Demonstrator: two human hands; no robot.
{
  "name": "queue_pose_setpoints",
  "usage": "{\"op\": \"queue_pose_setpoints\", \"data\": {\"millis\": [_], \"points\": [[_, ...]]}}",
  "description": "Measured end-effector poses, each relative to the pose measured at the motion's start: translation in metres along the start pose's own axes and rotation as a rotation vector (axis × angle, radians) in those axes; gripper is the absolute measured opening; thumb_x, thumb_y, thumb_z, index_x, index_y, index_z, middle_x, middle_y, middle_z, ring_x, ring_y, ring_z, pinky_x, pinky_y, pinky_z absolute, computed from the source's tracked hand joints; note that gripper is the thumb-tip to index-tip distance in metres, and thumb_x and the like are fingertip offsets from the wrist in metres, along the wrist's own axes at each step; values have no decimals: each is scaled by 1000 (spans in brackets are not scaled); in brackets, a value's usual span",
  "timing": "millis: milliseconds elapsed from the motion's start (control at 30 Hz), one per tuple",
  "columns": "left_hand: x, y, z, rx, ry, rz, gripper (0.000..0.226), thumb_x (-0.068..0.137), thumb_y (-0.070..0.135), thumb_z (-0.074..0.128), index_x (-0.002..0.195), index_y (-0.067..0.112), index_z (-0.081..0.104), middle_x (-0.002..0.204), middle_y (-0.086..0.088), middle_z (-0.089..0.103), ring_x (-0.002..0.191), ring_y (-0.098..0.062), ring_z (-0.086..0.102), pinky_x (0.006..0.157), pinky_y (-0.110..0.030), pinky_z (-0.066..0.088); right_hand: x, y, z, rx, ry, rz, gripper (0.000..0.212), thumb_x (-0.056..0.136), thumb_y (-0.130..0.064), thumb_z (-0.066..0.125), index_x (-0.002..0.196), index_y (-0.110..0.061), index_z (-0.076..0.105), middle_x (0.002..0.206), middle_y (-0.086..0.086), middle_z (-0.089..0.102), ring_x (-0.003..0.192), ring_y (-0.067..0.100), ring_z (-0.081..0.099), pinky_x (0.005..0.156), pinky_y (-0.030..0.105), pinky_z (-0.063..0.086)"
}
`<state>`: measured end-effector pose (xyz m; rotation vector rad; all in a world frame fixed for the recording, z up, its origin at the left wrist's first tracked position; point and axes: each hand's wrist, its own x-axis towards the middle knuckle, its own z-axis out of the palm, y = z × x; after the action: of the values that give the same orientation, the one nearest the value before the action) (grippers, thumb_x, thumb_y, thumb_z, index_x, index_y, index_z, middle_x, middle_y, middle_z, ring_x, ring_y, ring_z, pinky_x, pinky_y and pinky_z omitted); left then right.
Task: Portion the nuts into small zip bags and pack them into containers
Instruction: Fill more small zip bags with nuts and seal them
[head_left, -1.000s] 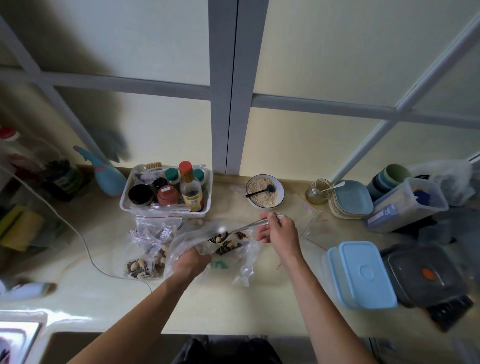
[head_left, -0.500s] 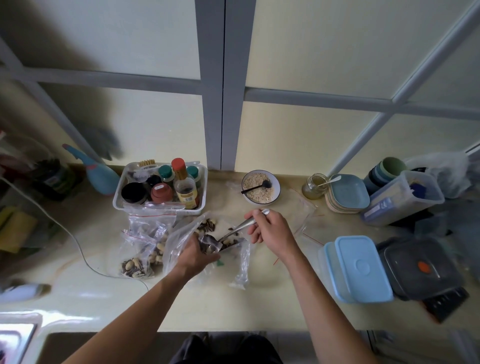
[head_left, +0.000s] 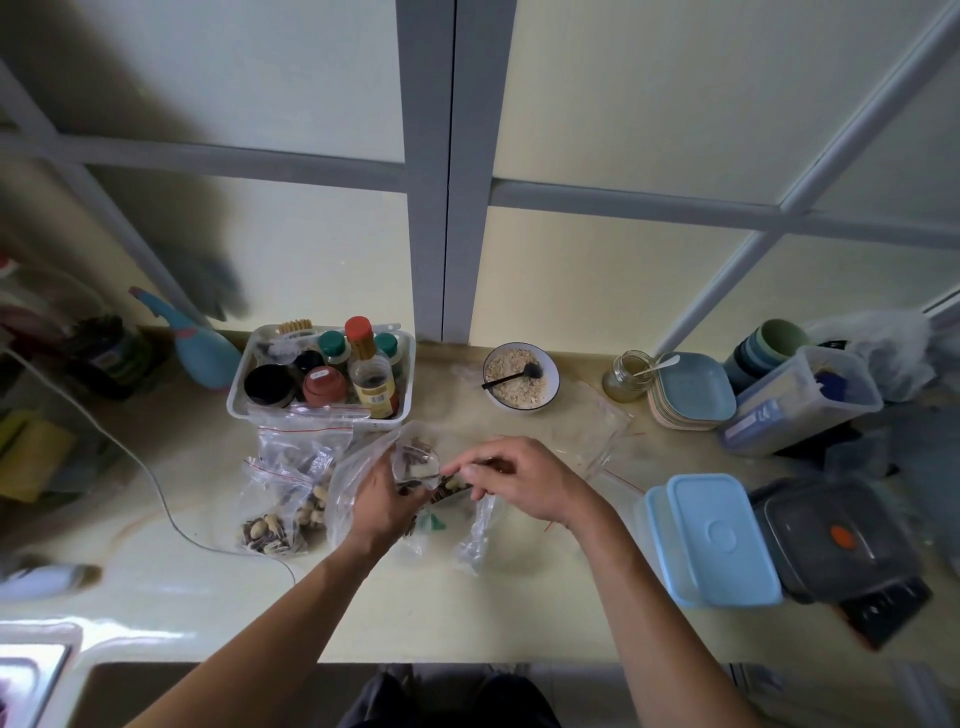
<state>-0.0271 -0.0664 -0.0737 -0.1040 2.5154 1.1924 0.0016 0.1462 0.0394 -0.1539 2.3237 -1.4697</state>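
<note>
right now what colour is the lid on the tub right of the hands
Light blue; the lid shows best in the head view.

My left hand (head_left: 382, 506) grips with curled fingers; my right hand (head_left: 524, 480), just to its right, pinches with thumb and fingers, both forearms reaching far.

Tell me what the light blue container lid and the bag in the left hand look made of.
The light blue container lid: likely plastic, matte, going by its even colour, rounded corners and moulded oval recess. The bag held by the left hand: thin clear plastic film, glossy and crinkled, with the nuts showing through it.
</note>
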Motion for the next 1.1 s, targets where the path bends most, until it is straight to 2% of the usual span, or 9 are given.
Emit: {"op": "queue_pose_setpoints", "data": {"millis": [167, 267, 300, 400, 667, 767, 867, 1000, 1100], "points": [[49, -86, 38, 69, 38, -53, 81, 69, 84, 60, 131, 33, 47, 120, 5, 66, 109, -20, 65, 89, -46, 56, -5, -2, 1, 17, 23, -19, 21, 97, -26, 64, 106, -38, 80, 95, -4, 70, 84, 18, 73, 84, 40, 55], [50, -96, 43, 109, 36, -91, 74, 70, 85, 56, 122, 32, 53, 116, 5, 66, 110, -22, 62, 92, -46, 54, -6, -3, 0, 68, 84, -34, 23, 96, -17, 64, 104, -29, 82, 92, -2, 64, 81, 18, 73, 75, 24, 52], [44, -89, 41, 122, 36, -103, 74, 70, 84, 55, 120, 29, 56, 117, 1, 65, 110, -25, 61, 94, -47, 52, -6, -4, -1, 82, 107, -44, 23, 96, -15, 64, 103, -27, 82, 91, 0, 63, 79, 18, 73, 75, 24, 53], [20, -52, 26, 146, 24, -153, 94, 68, 91, 42, 119, 15, 60, 117, -13, 62, 112, -35, 56, 96, -48, 50, -7, -6, -2, 93, 154, -92, 22, 95, -17, 63, 102, -26, 82, 92, 4, 65, 78, 20, 72, 81, 46, 58], [-8, -15, 7, 161, -12, -205, 91, 81, 73, 42, 142, 6, 44, 141, -20, 50, 128, -36, 47, 102, -42, 40, -7, 2, 1, 144, 340, -158, 20, 101, -21, 61, 105, -26, 80, 86, -2, 72, 72, 23, 71, 76, 53, 58], [-17, -1, 3, 186, -7, -215, 76, 96, 46, 57, 149, 1, 27, 148, -21, 43, 136, -39, 40, 110, -44, 34, -4, 9, 8, 97, 571, -115, 21, 105, -24, 56, 108, -23, 77, 76, -2, 70, 65, 16, 69, 68, 40, 61], [-22, 5, 0, 223, 9, -232, 72, 98, 40, 57, 148, -2, 27, 149, -23, 40, 138, -39, 35, 114, -44, 28, -2, 15, 17, 9, 721, -68, 20, 105, -25, 54, 105, -21, 74, 70, -7, 66, 60, 8, 66, 61, 21, 54], [-25, 12, -3, 215, 57, -200, 64, 96, 42, 53, 139, -3, 39, 139, -27, 48, 135, -38, 38, 116, -43, 22, 1, 22, 33, -271, 718, -129, 14, 104, -23, 56, 96, -20, 67, 66, -13, 60, 58, 4, 55, 58, 20, 46], [-28, 14, -5, 179, 68, -161, 87, 80, 51, 42, 147, -3, 29, 141, -29, 47, 135, -40, 38, 116, -45, 21, 5, 28, 50, -345, 628, -155, 17, 104, -32, 52, 95, -20, 61, 67, -8, 62, 58, 12, 57, 57, 32, 49]]}}
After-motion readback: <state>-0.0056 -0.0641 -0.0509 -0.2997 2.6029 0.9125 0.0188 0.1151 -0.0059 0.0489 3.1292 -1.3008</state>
